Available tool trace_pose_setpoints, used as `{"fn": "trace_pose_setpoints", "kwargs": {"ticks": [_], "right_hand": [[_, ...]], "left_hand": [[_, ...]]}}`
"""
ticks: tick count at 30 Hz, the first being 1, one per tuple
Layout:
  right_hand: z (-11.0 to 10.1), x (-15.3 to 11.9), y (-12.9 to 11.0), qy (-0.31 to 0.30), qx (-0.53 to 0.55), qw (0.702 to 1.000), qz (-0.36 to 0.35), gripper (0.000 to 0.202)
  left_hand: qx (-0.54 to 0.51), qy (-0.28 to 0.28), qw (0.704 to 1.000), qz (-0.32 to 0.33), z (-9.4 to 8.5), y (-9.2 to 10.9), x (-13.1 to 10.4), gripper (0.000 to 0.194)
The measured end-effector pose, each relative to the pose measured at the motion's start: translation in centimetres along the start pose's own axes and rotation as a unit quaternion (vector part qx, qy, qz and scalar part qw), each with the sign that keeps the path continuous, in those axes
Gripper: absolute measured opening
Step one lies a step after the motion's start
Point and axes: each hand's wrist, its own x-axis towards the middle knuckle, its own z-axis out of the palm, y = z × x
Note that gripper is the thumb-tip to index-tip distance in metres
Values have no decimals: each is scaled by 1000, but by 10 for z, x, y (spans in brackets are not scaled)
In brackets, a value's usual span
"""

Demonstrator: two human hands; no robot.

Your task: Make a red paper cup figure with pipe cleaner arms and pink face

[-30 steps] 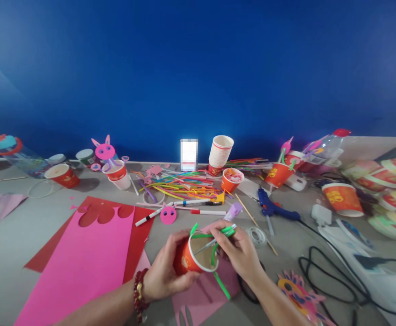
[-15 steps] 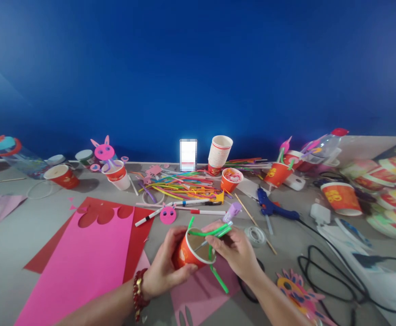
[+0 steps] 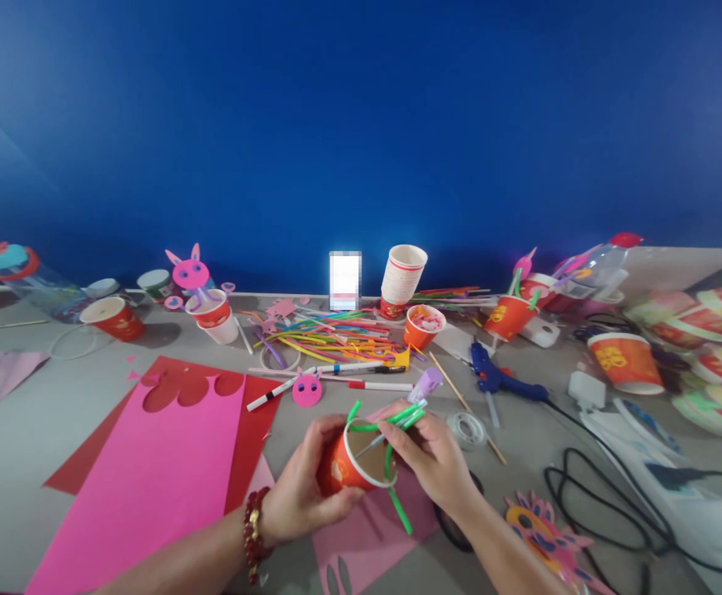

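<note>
My left hand [image 3: 308, 483] is wrapped round a red paper cup [image 3: 344, 469], its open mouth tilted toward the right. Green straws [image 3: 399, 510] pass through the cup's wall, one end sticking out at the top rim and another hanging below. My right hand [image 3: 429, 454] pinches the green straw's upper part together with a thin grey rod-like tool [image 3: 370, 446], whose tip reaches inside the cup. Just beyond the hands lie a pink paper animal face [image 3: 307, 390] and a purple marker cap [image 3: 426, 385].
Pink paper [image 3: 168, 471] lies on red paper at left. Coloured straws [image 3: 330, 339], pens and stacked cups [image 3: 403, 277] stand or lie at the back. A blue glue gun [image 3: 503, 378], clear tape [image 3: 467, 430] and black cables [image 3: 602, 504] are at right.
The cup and both hands have shifted very slightly to the right. The lower green straw end has swung a little to the left.
</note>
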Motion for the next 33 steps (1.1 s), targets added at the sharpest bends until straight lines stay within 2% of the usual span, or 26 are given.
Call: {"fn": "trace_pose_setpoints", "kwargs": {"ticks": [6, 12, 20, 23, 26, 28, 30, 33], "right_hand": [[-1, -2, -5, -15, -8, 999, -29, 18], [-2, -6, -7, -18, -17, 994, -106, 11], [-1, -6, -5, -29, -53, 993, -102, 12], [-2, -6, -4, -15, -44, 994, -99, 11], [-4, -7, -4, 4, -20, 994, -103, 11], [-5, -8, -5, -23, -12, 993, -112, 16], [-4, -9, -7, -70, -23, 989, -126, 31], [-2, -6, -9, -104, -52, 981, -153, 44]], "left_hand": [[8, 10, 999, 30, 1, -2, -2, 72], [-49, 19, 998, 44, 2, -7, -3, 70], [-107, 4, 994, 14, 4, -2, 0, 66], [-155, 24, 988, -1, 5, 0, 2, 63], [-192, 67, 979, -20, 1, 2, 4, 57], [-199, 104, 974, -36, -2, 2, 4, 54], [-196, 132, 971, -45, -6, 1, 4, 54], [-188, 136, 972, -45, -8, -1, 2, 57]]}}
